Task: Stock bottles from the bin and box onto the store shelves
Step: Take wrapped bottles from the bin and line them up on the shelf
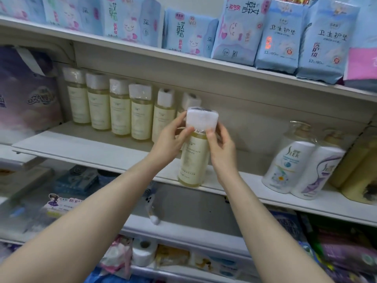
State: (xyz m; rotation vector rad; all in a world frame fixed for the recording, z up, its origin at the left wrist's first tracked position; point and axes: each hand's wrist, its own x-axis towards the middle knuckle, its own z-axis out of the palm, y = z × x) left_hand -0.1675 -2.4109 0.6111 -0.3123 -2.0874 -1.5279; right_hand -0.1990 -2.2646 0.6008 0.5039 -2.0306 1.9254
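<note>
Six pale-yellow bottles (120, 111) already stand in a row on the middle shelf (81, 148). The seventh bottle (193, 160) is upright just right of that row and further forward; can't tell if its base is seated. Left hand (173, 139) and right hand (222, 148) both pinch its neck under the wrapped cap. Bin and box are out of view, so remaining stock is unknown.

Bottle (194, 158) — clear glossy plastic, seemingly; shelf (98, 149) — matt white.
</note>
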